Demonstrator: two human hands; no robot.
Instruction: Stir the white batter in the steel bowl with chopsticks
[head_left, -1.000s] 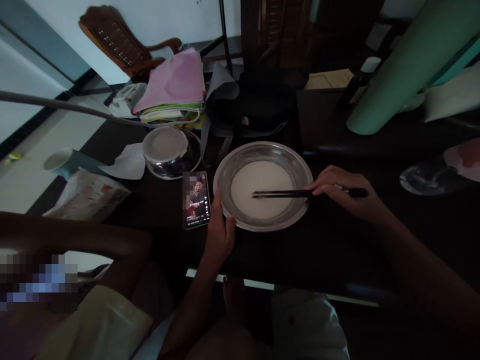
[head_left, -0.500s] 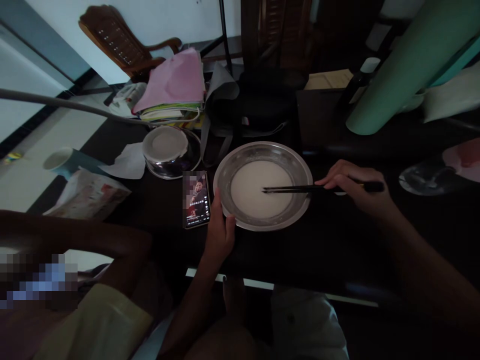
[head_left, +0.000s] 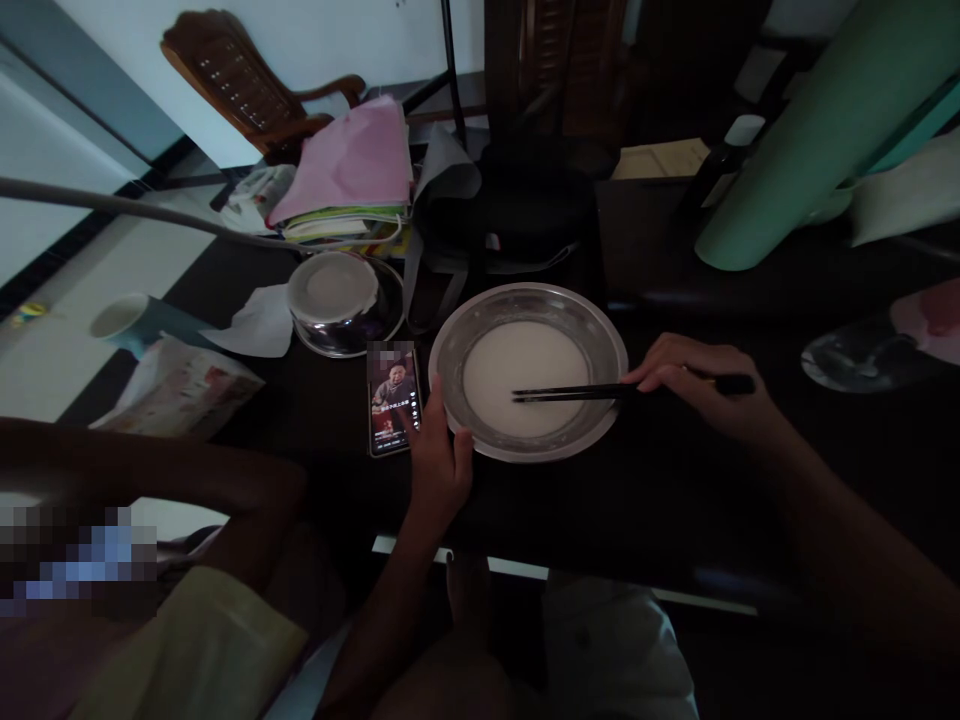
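A wide metal bowl (head_left: 604, 335) with a pale rim stands on the dark table, holding a smooth whitish liquid (head_left: 517, 355). My left hand (head_left: 441, 460) grips the bowl's near left rim, thumb toward me and fingers along the outside. In my right hand (head_left: 694, 375) is a pair of dark chopsticks (head_left: 570, 393), held nearly level from the right. Their tips reach into the whitish liquid, left of its middle. Just left of my left hand lies a phone (head_left: 391, 400) with its screen lit.
Left of the bowl stands a smaller metal bowl (head_left: 330, 335) with a whitish cover. Behind are a black bag (head_left: 525, 215) and a stack under pink cloth (head_left: 352, 160). A green cylinder (head_left: 772, 190) leans at right. Another person's arm (head_left: 150, 465) rests at left.
The chopsticks have shifted slightly left and nearer to me within the liquid, my right hand moving with them. A finger of my left hand has spread toward the phone. The bowl stays put.
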